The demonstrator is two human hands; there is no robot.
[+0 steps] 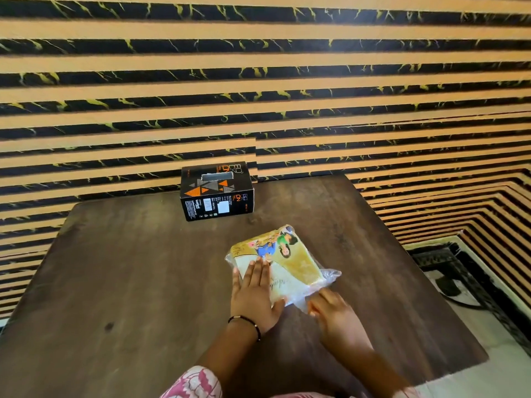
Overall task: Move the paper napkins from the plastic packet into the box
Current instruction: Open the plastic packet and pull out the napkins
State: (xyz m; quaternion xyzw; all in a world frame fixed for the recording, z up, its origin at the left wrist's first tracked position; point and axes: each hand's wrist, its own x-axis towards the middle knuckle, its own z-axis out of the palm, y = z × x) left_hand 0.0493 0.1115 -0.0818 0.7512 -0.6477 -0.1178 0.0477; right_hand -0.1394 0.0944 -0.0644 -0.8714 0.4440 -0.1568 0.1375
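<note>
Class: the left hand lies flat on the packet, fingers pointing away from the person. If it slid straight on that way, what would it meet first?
Probably the black box, after the left hand crosses the packet.

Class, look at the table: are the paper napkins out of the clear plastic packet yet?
Not yet. The napkins still lie inside the clear plastic packet, flat under the left hand.

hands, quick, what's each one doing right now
Left hand: open, flat on the plastic packet of napkins.
Right hand: fingers closed on the packet's loose plastic end.
</note>
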